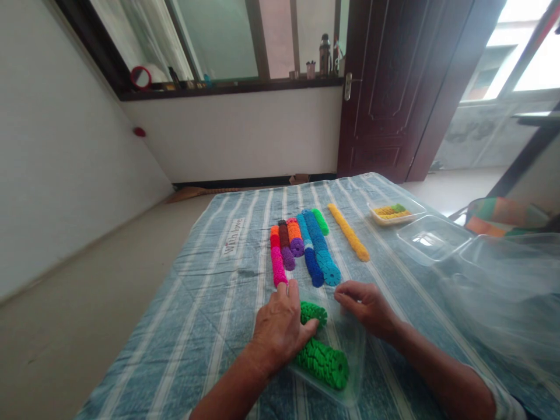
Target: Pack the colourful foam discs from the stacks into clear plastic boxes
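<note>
A clear plastic container (356, 379) stands near me on the striped cloth. In it lie two stacks of green notched discs, a large near one (326, 364) and a smaller far one (315, 313). My left hand (280, 326) reaches across the container's left side, fingers stretched forward and thumb spread against the green stacks, partly covering them. Its fingertips are close to the near end of a pink and red disc stack (277, 262). My right hand (370, 306) is at the container's far right rim, thumb and forefinger pinched together; anything between them is hidden.
Beyond the container lie rows of discs: brown and purple (284, 242), orange and purple (295, 236), blue (321, 251), light green (319, 221) and yellow (349, 232). A container with yellow and green discs (392, 213) and clear empty containers (433, 239) stand right.
</note>
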Demonstrator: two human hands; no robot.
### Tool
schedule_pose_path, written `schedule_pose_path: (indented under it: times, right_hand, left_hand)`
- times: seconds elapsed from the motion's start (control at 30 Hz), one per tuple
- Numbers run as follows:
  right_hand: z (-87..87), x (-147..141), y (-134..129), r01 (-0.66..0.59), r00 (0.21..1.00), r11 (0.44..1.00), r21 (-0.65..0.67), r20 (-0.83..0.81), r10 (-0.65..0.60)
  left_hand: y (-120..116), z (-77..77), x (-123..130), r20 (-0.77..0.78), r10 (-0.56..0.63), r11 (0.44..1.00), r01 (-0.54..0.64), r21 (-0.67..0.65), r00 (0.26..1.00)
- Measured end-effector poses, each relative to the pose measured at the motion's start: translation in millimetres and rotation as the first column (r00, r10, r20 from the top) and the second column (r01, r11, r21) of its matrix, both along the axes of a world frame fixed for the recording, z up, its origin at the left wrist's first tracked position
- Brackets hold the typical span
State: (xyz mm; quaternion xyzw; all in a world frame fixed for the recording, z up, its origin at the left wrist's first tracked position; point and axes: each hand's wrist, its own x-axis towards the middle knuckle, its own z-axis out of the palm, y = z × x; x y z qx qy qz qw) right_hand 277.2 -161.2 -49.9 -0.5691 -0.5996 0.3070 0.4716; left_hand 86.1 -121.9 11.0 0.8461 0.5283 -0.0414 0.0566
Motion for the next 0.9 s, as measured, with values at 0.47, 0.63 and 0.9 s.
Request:
schedule_pose_path:
  times: [0.47, 0.63, 0.9]
  right_hand:
    - [-1.4, 2, 0, -0.018, 1.0, 1.0, 0.003, 0.025, 0.018]
    - [-2.2, 1, 0, -0.017, 1.0, 1.0, 0.006, 0.024, 0.017]
    - [-1.3, 2, -1, -0.02, 0.999, 1.0, 0.007, 0.034, 0.02]
  left_hand:
    - [2, -10.8, -3, 0.107, -0.037, 0.999, 0.032, 0.043, 0.994]
    - [2, -10.1, -3, 0.104, -0.034, 0.999, 0.031, 0.031, 0.994]
    - [2, -6.4, -2, 0.105, -0.029, 0.999, 0.028, 0.017, 0.994]
